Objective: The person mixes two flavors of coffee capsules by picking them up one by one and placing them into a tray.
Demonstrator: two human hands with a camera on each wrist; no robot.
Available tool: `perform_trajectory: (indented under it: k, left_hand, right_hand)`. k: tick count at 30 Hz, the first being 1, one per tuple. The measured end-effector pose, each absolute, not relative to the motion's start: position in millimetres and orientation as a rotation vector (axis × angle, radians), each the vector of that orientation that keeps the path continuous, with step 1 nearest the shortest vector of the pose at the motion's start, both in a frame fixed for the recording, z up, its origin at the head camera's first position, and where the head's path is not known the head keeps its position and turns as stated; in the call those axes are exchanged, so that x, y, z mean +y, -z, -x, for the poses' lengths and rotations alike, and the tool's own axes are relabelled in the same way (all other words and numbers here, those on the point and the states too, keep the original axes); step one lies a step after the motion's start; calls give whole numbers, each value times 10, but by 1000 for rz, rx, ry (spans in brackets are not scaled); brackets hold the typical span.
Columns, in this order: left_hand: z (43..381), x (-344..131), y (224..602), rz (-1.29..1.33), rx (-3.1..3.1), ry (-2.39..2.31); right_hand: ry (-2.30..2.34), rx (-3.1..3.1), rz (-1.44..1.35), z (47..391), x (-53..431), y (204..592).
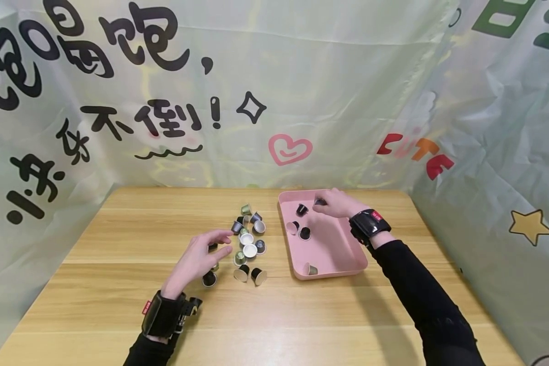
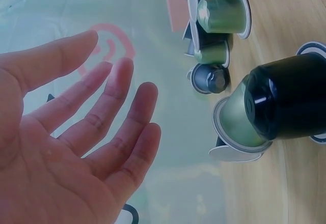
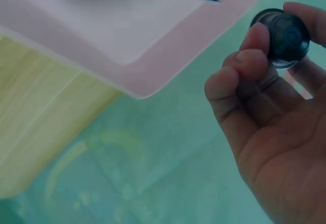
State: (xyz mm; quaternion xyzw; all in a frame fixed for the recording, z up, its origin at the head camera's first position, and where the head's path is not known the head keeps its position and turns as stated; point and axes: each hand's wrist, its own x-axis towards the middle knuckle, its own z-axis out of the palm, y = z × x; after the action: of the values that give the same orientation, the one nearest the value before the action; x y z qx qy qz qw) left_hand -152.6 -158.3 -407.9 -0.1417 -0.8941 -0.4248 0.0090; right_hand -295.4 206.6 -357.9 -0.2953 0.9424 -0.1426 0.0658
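My right hand [image 1: 339, 203] is over the far end of a pink tray [image 1: 334, 254]. It pinches a dark coffee capsule [image 3: 288, 38] between thumb and fingertips, as the right wrist view shows. Several other capsules lie in the tray, among them a black capsule [image 1: 305, 233] and a greenish one [image 1: 312, 270] near the front wall. Left of the tray, my left hand [image 1: 201, 256] hovers beside a loose group of capsules, its fingers spread and holding nothing. That group mixes green capsules [image 2: 224, 12], black capsules [image 2: 285, 96] and white-lidded capsules [image 1: 249, 250]; the hand partly hides some of them.
The wooden table [image 1: 265, 325] carries both the tray and the loose capsules. A printed cloth [image 1: 338, 91] hangs behind the table and along its sides. The tray has a low raised rim all round.
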Motion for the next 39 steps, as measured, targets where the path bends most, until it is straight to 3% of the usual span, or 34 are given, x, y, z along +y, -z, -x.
perform_trajectory:
  k: [14,30,39]
  left_hand:
    - [1519,-1612,4088,457,-2798,1319]
    - [1524,-1659,4067,438,-2824,1328]
    - [1520,-1700,4057,418,-2841,1265]
  right_hand:
    - [268,2714,780,3164,2134,3734]
    - [195,2857,533,3070,2139,3686]
    - [468,2889,635,2802,2171,3567]
